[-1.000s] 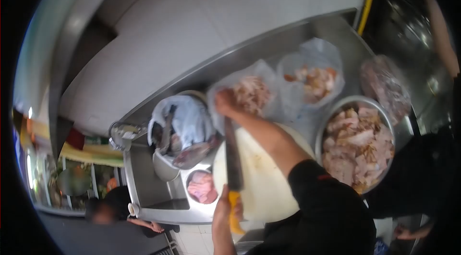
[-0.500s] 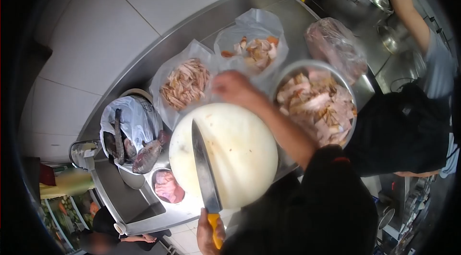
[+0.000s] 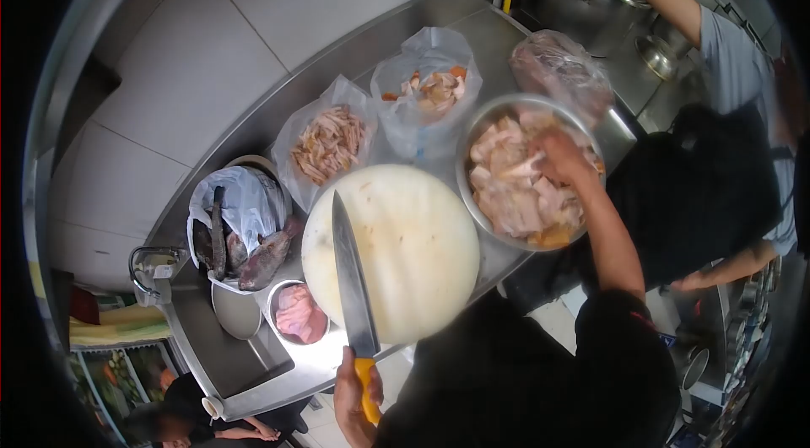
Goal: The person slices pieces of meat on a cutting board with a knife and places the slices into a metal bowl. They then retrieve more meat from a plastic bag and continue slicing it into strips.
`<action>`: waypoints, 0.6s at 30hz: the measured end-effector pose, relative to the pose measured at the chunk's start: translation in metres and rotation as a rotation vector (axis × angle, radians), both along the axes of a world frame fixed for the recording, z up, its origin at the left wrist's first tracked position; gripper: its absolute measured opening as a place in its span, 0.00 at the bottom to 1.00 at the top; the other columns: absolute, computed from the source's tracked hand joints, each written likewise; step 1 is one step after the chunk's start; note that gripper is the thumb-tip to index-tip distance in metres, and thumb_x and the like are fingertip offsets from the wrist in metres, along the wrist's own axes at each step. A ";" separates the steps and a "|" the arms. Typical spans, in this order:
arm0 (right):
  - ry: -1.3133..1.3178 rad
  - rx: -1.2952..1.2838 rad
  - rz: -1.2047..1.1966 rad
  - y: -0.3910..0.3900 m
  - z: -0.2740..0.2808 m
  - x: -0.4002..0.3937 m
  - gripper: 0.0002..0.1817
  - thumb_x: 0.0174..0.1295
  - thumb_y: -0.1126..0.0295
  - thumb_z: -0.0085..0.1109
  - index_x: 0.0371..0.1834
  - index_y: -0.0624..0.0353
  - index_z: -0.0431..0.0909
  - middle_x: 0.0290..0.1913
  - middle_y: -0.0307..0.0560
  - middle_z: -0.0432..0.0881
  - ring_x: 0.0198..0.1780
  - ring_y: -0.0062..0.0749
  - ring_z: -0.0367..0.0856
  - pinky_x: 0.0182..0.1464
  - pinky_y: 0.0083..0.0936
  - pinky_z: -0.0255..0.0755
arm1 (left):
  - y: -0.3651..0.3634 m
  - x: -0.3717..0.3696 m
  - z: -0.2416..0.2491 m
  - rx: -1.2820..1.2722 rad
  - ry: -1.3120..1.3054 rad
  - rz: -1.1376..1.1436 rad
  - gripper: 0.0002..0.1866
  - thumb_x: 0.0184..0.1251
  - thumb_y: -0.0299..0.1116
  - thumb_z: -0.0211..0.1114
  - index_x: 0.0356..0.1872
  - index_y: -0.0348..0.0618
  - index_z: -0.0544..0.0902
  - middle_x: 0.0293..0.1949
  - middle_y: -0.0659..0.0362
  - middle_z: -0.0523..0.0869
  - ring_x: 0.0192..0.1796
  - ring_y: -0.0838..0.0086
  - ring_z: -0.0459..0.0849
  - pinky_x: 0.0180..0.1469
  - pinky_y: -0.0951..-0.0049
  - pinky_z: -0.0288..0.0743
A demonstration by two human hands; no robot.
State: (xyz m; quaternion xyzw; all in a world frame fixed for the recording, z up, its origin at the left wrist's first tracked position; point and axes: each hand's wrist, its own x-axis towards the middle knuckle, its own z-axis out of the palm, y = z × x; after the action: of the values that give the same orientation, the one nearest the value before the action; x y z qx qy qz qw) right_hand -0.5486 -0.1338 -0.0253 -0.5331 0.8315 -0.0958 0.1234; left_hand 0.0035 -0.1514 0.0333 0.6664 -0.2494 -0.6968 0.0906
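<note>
- The left hand (image 3: 359, 389) has its fingers wrapped around the yellow-handled knife (image 3: 354, 279), the blade over the round board (image 3: 422, 254).
- The right hand (image 3: 561, 157), fingers curled, reaches among meat pieces (image 3: 515, 203) in the metal bowl (image 3: 461, 182); I can't tell its grip.
- 2 open bags (image 3: 415, 132) sit near the board.

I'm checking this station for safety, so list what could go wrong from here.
The left hand holds the knife with its long blade bare over the round board; a hand brought near it could get cut.
Another person is close beside the metal bowl, so a bump might jog the right hand in it.
</note>
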 end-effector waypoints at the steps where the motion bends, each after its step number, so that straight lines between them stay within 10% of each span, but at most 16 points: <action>1: 0.024 -0.009 0.058 0.004 -0.004 -0.002 0.22 0.50 0.71 0.76 0.52 0.56 0.88 0.52 0.58 0.87 0.60 0.54 0.82 0.67 0.41 0.73 | 0.002 0.002 0.001 -0.001 -0.003 0.010 0.37 0.76 0.73 0.48 0.27 0.45 0.78 0.12 0.64 0.70 0.10 0.76 0.70 0.15 0.78 0.63; 18: -0.440 0.042 0.024 -0.025 0.033 -0.032 0.16 0.56 0.70 0.76 0.48 0.59 0.87 0.41 0.40 0.89 0.44 0.26 0.84 0.50 0.27 0.74 | 0.044 0.016 0.004 -0.064 0.014 0.147 0.37 0.79 0.71 0.43 0.32 0.44 0.76 0.12 0.62 0.69 0.11 0.76 0.68 0.17 0.78 0.65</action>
State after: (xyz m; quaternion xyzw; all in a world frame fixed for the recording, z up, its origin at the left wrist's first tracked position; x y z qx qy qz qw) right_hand -0.5806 -0.1592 0.0080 -0.5066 0.7798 -0.1910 0.3143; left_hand 0.0196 -0.1071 0.0369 0.6748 -0.2211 -0.6846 0.1646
